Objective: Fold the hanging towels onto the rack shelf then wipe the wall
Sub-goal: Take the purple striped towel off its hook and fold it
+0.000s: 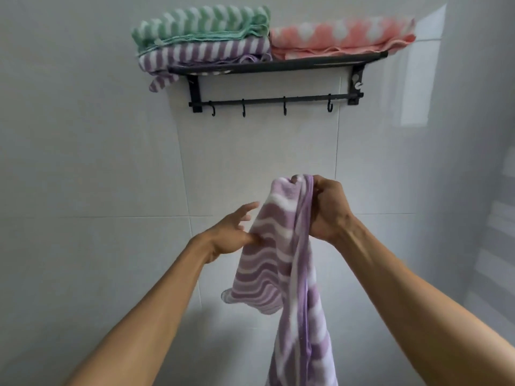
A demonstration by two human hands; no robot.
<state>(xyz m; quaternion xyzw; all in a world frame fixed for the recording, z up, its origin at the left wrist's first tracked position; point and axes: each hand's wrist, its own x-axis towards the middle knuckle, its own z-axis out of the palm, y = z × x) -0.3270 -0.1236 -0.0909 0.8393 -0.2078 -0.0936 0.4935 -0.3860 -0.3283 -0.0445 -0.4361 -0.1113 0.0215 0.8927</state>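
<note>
Purple-and-white striped cloth, a hand towel (281, 263), hangs in front of the white tiled wall (97, 162), below the black wall rack (276, 65). The right hand (328, 210) has its grip closed around the bunched top edge of the towel, fingers curled over the fabric. The left hand (231, 232) pinches the towel's left edge with its thumb, the other fingers spread loosely. On the rack shelf lie three folded towels: a green striped towel (200, 26) stacked on a purple striped towel (203, 55), and a pink towel (340, 36) just beside them. Four hooks (284, 107) hang from the bar underneath.
</note>
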